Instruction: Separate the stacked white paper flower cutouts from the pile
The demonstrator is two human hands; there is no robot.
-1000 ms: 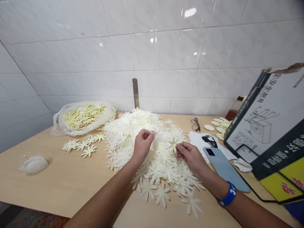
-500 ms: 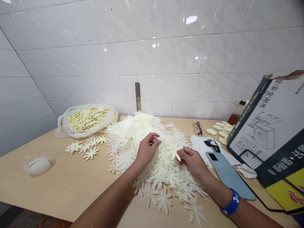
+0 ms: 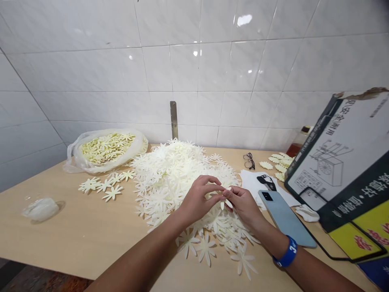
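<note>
In front of me, over a big heap of pale, flower-shaped petal pieces (image 3: 173, 174), my two hands meet. My right hand (image 3: 244, 205), with a blue wristband, pinches one petal piece (image 3: 224, 203) between thumb and fingers. The fingers of my left hand (image 3: 203, 198) are closed at the same piece's near side, thumb and fingertips on it. Fingers cover most of this piece, and whether anything small lies between the left fingertips is hidden. Several loose petal pieces (image 3: 206, 247) lie at the heap's front edge.
Left of the heap, a plastic bag (image 3: 142, 142) holds yellowish petal pieces, and a small clear bag (image 3: 41, 209) lies nearer. At right are a blue phone (image 3: 288, 221), glasses (image 3: 249, 161), white paper (image 3: 249, 184), a leaning carton (image 3: 346, 162) and a black cable (image 3: 331, 257).
My left hand has moved right, from above the heap to the petal piece in my right hand. The two hands were apart and now touch the same piece. The view has shifted slightly.
</note>
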